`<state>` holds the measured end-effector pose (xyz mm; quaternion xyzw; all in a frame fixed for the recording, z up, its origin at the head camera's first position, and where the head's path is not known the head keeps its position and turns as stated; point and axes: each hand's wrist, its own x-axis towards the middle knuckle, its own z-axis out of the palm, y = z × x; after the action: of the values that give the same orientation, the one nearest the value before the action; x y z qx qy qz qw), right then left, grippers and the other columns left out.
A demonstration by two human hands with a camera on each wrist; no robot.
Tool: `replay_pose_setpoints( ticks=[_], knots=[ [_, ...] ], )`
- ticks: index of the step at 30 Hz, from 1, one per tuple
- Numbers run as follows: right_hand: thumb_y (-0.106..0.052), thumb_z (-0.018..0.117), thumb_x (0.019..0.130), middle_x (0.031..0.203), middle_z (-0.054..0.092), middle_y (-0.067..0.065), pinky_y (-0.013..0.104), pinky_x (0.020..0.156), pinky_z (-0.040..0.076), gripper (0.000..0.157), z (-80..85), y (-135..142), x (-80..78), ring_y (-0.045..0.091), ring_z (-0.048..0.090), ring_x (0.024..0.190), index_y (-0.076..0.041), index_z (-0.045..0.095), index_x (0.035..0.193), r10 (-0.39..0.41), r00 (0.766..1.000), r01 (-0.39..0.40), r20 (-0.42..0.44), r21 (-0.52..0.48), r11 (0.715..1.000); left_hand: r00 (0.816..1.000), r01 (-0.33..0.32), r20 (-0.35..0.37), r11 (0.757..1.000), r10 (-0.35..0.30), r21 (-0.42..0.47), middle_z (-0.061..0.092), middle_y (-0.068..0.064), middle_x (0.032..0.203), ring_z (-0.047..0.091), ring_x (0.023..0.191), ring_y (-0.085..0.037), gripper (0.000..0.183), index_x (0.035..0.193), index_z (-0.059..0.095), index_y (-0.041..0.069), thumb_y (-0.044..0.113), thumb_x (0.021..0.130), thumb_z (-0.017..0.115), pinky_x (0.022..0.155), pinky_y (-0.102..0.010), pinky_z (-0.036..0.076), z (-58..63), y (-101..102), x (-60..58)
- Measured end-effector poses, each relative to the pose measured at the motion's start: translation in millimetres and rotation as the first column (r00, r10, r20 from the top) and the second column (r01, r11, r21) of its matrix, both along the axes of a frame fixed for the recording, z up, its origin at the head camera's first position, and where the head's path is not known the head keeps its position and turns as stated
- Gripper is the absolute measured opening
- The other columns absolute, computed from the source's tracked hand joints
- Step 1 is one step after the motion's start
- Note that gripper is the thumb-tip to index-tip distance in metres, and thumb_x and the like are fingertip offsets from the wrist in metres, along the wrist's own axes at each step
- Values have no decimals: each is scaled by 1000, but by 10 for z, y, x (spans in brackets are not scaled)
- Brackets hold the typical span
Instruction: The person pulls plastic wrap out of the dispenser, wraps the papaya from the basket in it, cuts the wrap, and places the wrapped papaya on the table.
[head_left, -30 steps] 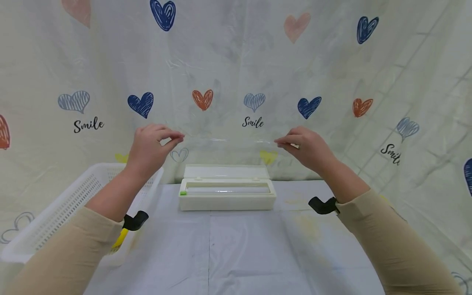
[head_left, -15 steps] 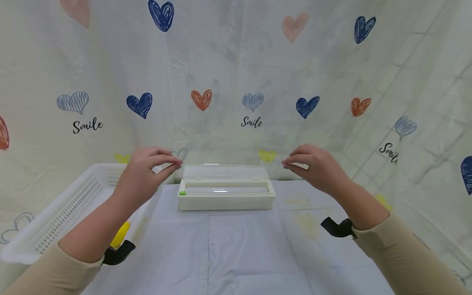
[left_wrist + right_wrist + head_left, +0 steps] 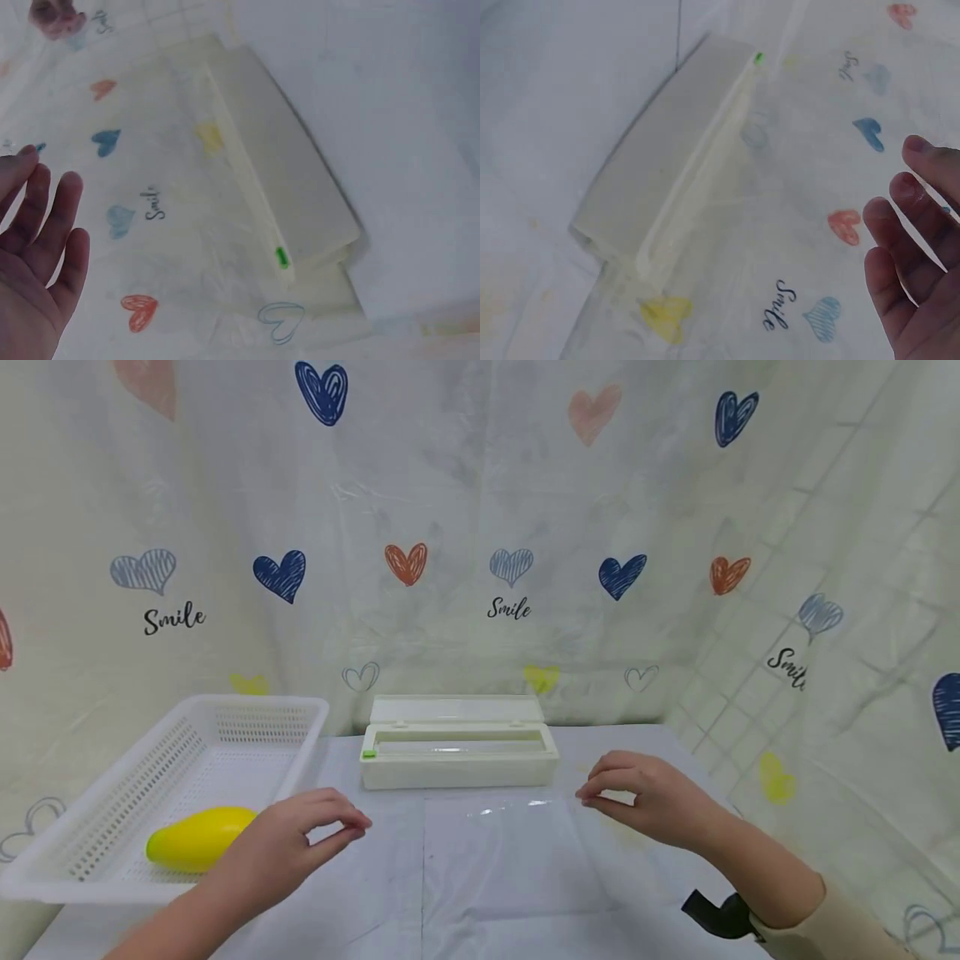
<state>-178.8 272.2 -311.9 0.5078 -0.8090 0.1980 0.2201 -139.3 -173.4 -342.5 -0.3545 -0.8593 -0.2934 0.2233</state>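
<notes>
A sheet of clear plastic wrap [image 3: 487, 812] stretches between my two hands, showing mainly as a few bright glints low over the table. My left hand [image 3: 296, 839] pinches one side between thumb and fingertips, near the basket's right wall. On the right, my right hand [image 3: 652, 797] pinches the opposite side the same way. Behind the film stands a white wrap dispenser box [image 3: 459, 772], lid raised, with a roll of film [image 3: 461, 747] inside and a green slider [image 3: 369, 753] at its left end. Both wrist views show the box from its front, beside the curved fingers.
To the left stands a white perforated basket [image 3: 112, 785] holding a yellow mango-like fruit [image 3: 197, 839], partly behind my left forearm. A white cloth covers the table [image 3: 480, 893]. Behind it hangs a curtain [image 3: 450, 485] printed with hearts and "Smile".
Both hands have come down from in front of the curtain to low over the table, bringing the plastic wrap with them. The dispenser box stays put, and the yellow fruit is more exposed.
</notes>
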Motion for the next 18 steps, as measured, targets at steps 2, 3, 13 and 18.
replay_pose_setpoints(
  ticks=[2, 3, 13, 18],
  knots=[
    [-26, 71, 93, 93, 64, -15, 11, 72, 47, 4, -126, -2, 71, 2, 60, 79, -24, 74, 96, -8, 998, 6, 55, 35, 999, 999, 42, 19, 999, -42, -13, 65, 23, 91, 60, 82, 2, 24, 95, 72, 33, 12, 85, 79, 74, -8, 45, -124, -18, 55],
    [-20, 75, 90, 93, 63, -16, 11, 72, 47, 7, -190, -7, 100, 2, 60, 79, -25, 74, 95, -8, 997, 5, 78, 50, 999, 998, 59, 38, 998, -58, -26, 65, 23, 91, 60, 82, 2, 22, 95, 71, 33, 14, 86, 77, 74, -8, 45, -187, -30, 75],
    [-15, 78, 86, 87, 56, -20, 6, 72, 42, 11, -781, -84, 251, -6, 54, 79, -25, 76, 91, -56, 969, -8, 242, 255, 967, 936, 264, 290, 943, -200, -201, 59, 26, 90, 57, 79, 4, 13, 94, 73, 28, 16, 89, 74, 71, -21, 51, -694, -76, 71],
    [-13, 78, 85, 87, 56, -18, 9, 73, 44, 11, -992, -91, 221, -4, 57, 81, -23, 77, 90, -79, 952, -19, 295, 316, 949, 932, 281, 312, 911, -184, -302, 58, 24, 85, 56, 76, 1, 10, 89, 76, 24, 15, 87, 76, 69, -21, 49, -830, 13, 16]
  ],
)
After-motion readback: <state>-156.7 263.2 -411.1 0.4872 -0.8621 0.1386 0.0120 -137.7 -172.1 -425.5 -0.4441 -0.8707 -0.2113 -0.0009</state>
